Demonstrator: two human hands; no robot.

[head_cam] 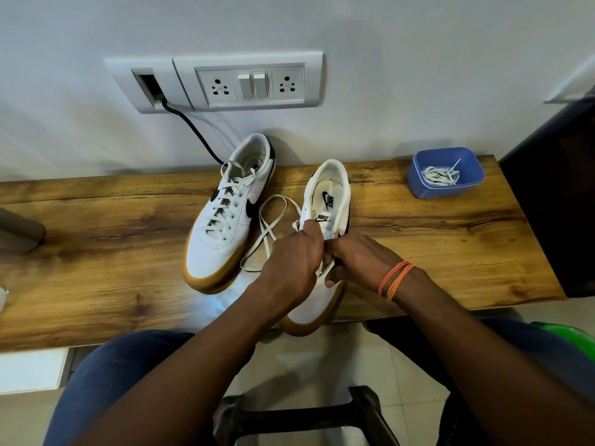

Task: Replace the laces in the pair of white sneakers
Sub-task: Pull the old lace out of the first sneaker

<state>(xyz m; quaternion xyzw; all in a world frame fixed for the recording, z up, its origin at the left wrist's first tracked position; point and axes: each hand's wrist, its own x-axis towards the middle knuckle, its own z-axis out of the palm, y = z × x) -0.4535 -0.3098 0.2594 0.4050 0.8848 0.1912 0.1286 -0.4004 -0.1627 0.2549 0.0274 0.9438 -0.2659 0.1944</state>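
Worktop of wood grain runs along a white wall, and at its left-middle stands one sneaker, laced from the bottom eyelets to the top, its lace ends loose at the collar. Just right of it a free lace lies in a crossed loop on the wood, running toward the hands. The left hand is closed in a pinch at the tongue of the second sneaker, and seems to grip the lace where it meets the eyelets, though the exact hold is hidden behind the knuckles. The right hand, with orange bands at the wrist, is curled closed against the shoe's right side, touching the left hand; whether it pinches a lace end or only steadies the shoe I cannot tell. That second sneaker shows no lacing above the hands, and its toe hangs over the front edge. Farther right, well apart, a blue tub holds a bundle of laces. By my reading, one shoe looks finished and the other is partway, with its upper eyelets left to thread.
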